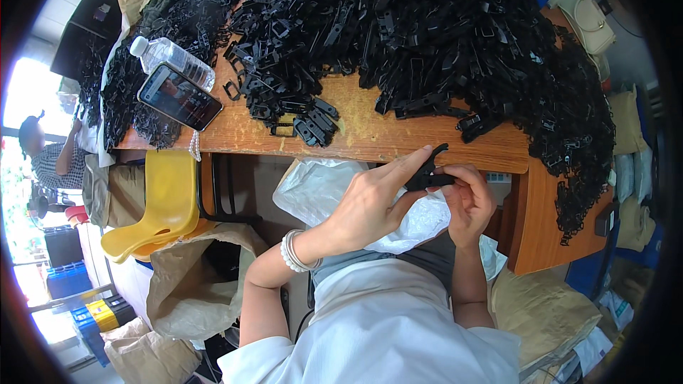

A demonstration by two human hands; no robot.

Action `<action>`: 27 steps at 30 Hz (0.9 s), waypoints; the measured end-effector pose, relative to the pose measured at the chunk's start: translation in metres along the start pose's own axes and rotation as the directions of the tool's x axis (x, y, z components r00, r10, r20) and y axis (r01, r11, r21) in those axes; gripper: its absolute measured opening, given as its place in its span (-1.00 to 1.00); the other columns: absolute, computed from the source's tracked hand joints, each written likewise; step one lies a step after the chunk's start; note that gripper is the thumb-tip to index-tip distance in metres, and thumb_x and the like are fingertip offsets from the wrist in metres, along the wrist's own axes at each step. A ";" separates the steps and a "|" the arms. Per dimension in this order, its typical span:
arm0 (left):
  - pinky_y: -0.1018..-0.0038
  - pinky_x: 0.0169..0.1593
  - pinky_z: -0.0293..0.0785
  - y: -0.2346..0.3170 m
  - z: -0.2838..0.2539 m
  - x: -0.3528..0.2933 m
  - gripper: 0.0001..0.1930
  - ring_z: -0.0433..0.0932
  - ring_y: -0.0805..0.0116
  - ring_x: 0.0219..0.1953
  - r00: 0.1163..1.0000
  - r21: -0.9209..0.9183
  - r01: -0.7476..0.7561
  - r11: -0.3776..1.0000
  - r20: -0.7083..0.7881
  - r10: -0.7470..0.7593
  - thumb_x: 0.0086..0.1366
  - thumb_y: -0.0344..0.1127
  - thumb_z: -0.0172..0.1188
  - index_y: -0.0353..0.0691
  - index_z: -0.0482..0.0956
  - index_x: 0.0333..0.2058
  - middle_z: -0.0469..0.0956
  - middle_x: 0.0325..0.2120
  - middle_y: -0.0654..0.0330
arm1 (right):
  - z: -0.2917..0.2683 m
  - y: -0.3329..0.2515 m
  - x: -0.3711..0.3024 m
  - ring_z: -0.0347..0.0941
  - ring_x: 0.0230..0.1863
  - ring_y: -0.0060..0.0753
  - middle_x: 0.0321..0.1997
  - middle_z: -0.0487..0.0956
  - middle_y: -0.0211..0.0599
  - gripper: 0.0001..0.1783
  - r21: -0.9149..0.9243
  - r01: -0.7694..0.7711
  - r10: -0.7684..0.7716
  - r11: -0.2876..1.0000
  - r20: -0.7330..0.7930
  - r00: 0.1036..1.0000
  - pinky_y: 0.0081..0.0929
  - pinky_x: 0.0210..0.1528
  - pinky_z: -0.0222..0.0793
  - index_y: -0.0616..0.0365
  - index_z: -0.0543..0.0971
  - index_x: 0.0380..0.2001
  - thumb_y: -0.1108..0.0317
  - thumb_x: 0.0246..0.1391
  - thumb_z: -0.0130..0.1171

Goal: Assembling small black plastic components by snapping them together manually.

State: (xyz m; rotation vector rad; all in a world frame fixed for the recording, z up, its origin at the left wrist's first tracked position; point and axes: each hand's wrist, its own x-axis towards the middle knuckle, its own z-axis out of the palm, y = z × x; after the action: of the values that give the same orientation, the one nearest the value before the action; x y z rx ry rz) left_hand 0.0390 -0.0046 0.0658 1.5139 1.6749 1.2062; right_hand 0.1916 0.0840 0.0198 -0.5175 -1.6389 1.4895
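A small black plastic part is held between my two hands, just off the table's front edge and over my lap. My left hand, with a white beaded bracelet at the wrist, grips its upper end with fingers and thumb. Against the other end, the thumb and curled fingers of my right hand pinch it. Whether it is one piece or two fitted together I cannot tell. Below the hands a white plastic bag lies across my lap. A large heap of black plastic parts covers the table beyond.
On the wooden table a neat cluster of parts lies near the front edge. A phone leans by a clear bottle at left. A yellow chair, an open paper sack and another person are also leftward.
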 end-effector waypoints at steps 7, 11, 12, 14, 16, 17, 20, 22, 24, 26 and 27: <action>0.39 -0.19 0.48 0.000 0.004 0.000 -0.37 0.56 0.10 -0.24 0.997 0.053 -0.057 0.997 -0.044 0.060 -0.01 -0.56 0.24 -0.26 0.29 0.11 0.51 -0.17 -0.05 | 0.000 -0.002 0.001 0.47 -0.22 -0.38 -0.22 0.45 -0.09 -0.77 -0.103 0.055 -0.057 0.993 -0.012 0.998 -0.53 -0.21 0.51 0.43 0.45 -0.21 0.63 0.00 0.09; 0.39 -0.22 0.48 -0.002 0.007 0.000 -0.36 0.56 0.10 -0.25 0.993 0.098 -0.082 0.992 -0.075 0.089 -0.01 -0.55 0.25 -0.26 0.29 0.11 0.51 -0.18 -0.05 | 0.001 0.000 0.000 0.48 -0.22 -0.38 -0.23 0.46 -0.09 -0.78 -0.122 0.070 -0.075 0.990 -0.032 0.997 -0.55 -0.23 0.50 0.42 0.45 -0.22 0.61 0.00 0.10; 0.39 -0.23 0.48 -0.001 0.007 0.000 -0.36 0.56 0.09 -0.26 0.995 0.094 -0.064 0.993 -0.070 0.071 -0.01 -0.54 0.25 -0.27 0.29 0.10 0.51 -0.19 -0.05 | 0.000 0.000 0.000 0.48 -0.22 -0.38 -0.23 0.46 -0.09 -0.78 -0.123 0.070 -0.075 0.990 -0.032 0.997 -0.55 -0.23 0.50 0.42 0.45 -0.22 0.61 0.00 0.10; 0.40 -0.24 0.49 -0.001 0.008 0.001 -0.36 0.56 0.09 -0.26 0.997 0.091 -0.046 0.995 -0.064 0.052 -0.02 -0.54 0.26 -0.27 0.29 0.10 0.52 -0.19 -0.05 | -0.001 -0.001 0.000 0.47 -0.20 -0.39 -0.22 0.46 -0.10 -0.77 -0.211 0.123 -0.127 0.970 -0.006 0.992 -0.55 -0.22 0.50 0.42 0.45 -0.21 0.62 -0.01 0.10; 0.40 -0.27 0.48 -0.002 0.011 0.000 -0.37 0.57 0.10 -0.27 0.991 0.105 -0.074 0.992 -0.105 0.085 -0.02 -0.52 0.27 -0.28 0.30 0.09 0.52 -0.20 -0.06 | 0.001 -0.001 0.001 0.47 -0.20 -0.39 -0.22 0.46 -0.10 -0.76 -0.186 0.121 -0.125 0.975 -0.008 0.992 -0.56 -0.22 0.49 0.43 0.45 -0.21 0.63 -0.01 0.10; 0.40 -0.27 0.48 -0.002 0.011 0.001 -0.37 0.57 0.10 -0.27 0.991 0.104 -0.075 0.992 -0.104 0.085 -0.02 -0.52 0.27 -0.28 0.30 0.09 0.52 -0.20 -0.06 | 0.002 -0.001 0.001 0.46 -0.20 -0.39 -0.21 0.46 -0.10 -0.76 -0.162 0.119 -0.122 0.980 -0.010 0.992 -0.56 -0.23 0.49 0.43 0.45 -0.21 0.63 -0.01 0.10; 0.39 -0.28 0.48 -0.002 0.012 0.002 -0.37 0.57 0.10 -0.27 0.996 0.104 0.007 0.995 -0.090 0.002 -0.03 -0.52 0.28 -0.30 0.30 0.08 0.52 -0.23 -0.05 | 0.001 -0.001 -0.001 0.46 -0.21 -0.40 -0.20 0.46 -0.10 -0.75 -0.189 0.113 -0.117 0.975 -0.005 0.993 -0.55 -0.22 0.49 0.42 0.46 -0.20 0.64 -0.02 0.11; 0.42 -0.33 0.48 -0.008 0.014 0.003 -0.40 0.57 0.12 -0.34 0.991 0.084 -0.044 0.995 -0.124 0.054 -0.02 -0.52 0.26 -0.30 0.32 0.06 0.53 -0.30 -0.02 | 0.002 0.000 -0.002 0.45 -0.21 -0.40 -0.20 0.46 -0.10 -0.75 -0.184 0.126 -0.128 0.975 0.001 0.992 -0.56 -0.22 0.49 0.42 0.46 -0.21 0.64 -0.02 0.11; 0.37 -0.39 0.45 -0.006 0.010 0.005 -0.45 0.53 0.08 -0.42 0.998 0.010 0.001 1.000 -0.069 -0.001 -0.01 -0.49 0.26 -0.35 0.32 0.02 0.50 -0.37 -0.03 | 0.002 0.002 -0.003 0.45 -0.21 -0.40 -0.20 0.46 -0.11 -0.76 -0.179 0.137 -0.138 0.974 0.005 0.990 -0.57 -0.21 0.48 0.42 0.46 -0.21 0.64 -0.02 0.11; 0.32 -0.46 0.42 -0.004 0.007 0.006 -0.49 0.49 0.03 -0.50 0.999 -0.064 0.051 0.997 -0.009 -0.052 0.01 -0.46 0.25 -0.41 0.32 -0.03 0.47 -0.44 -0.04 | 0.002 0.003 -0.005 0.44 -0.20 -0.35 -0.20 0.46 -0.09 -0.73 -0.132 0.088 -0.089 0.987 -0.006 0.996 -0.56 -0.22 0.45 0.41 0.47 -0.20 0.62 -0.04 0.14; 0.32 -0.46 0.42 -0.004 0.006 0.006 -0.51 0.50 0.03 -0.51 0.999 -0.054 0.040 0.998 0.004 -0.040 0.01 -0.46 0.25 -0.40 0.34 -0.04 0.47 -0.44 -0.04 | 0.000 0.004 -0.006 0.44 -0.20 -0.35 -0.20 0.46 -0.09 -0.73 -0.135 0.087 -0.089 0.987 -0.008 0.996 -0.56 -0.22 0.45 0.41 0.47 -0.20 0.62 -0.04 0.14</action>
State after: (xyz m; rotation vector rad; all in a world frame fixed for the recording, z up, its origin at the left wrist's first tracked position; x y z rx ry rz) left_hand 0.0411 0.0028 0.0605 1.4424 1.6503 1.2179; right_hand 0.1942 0.0802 0.0140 -0.5216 -1.7372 1.3149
